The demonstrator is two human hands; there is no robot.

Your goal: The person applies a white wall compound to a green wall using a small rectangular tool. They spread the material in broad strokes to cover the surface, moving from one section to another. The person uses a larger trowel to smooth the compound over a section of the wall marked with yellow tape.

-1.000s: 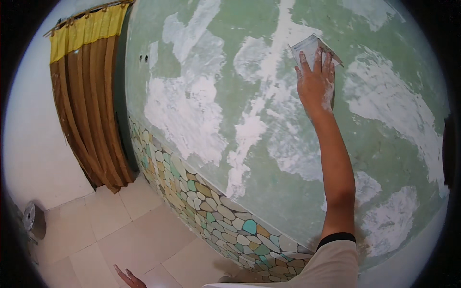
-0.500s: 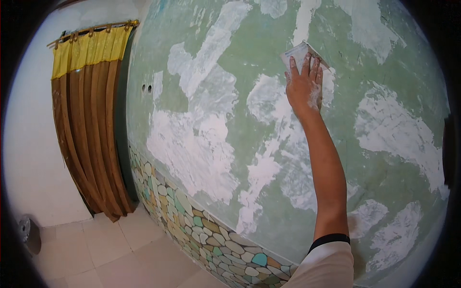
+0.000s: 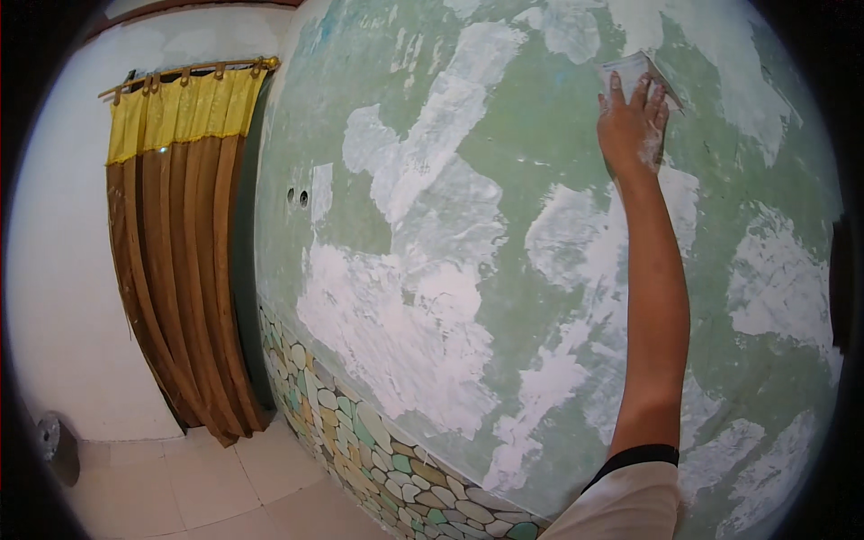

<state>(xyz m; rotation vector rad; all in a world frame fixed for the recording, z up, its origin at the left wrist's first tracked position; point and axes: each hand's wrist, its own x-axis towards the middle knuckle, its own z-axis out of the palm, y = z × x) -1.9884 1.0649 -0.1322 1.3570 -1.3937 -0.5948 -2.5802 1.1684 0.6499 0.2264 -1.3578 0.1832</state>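
Pale-grey flat scraper in the right grip, beneath and beyond its splayed fingers.

Soft light; edges bowed, corners black; glint on curtain

The right arm extends upward, elbow nearly straight; the right hand lies palm away, fingers slightly spread, whitened along its little-finger side.

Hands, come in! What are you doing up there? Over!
Right hand: spread over flat pale sheet, against patchy green wall. Left hand: out of view. Nothing visible in the sheet's way. Over.
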